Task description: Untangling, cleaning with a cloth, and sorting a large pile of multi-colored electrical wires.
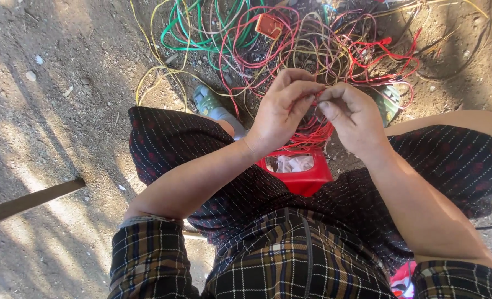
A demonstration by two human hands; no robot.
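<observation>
My left hand [282, 108] and my right hand [354, 113] meet above my lap, fingertips pinched together on a thin red wire [312, 98]. Below the hands a bundle of red wire strands [312, 135] hangs down toward a red plastic container [298, 171] that sits between my knees. The container holds something pale and crumpled. Beyond my hands a tangled heap of red, green, yellow and pink wires [290, 39] lies on the dirt.
A small orange box [269, 25] rests in the wire heap. My sandalled feet [207, 99] stand on the bare earth. A wooden stick [30, 200] lies at the left. My dark patterned skirt [168, 144] covers my knees.
</observation>
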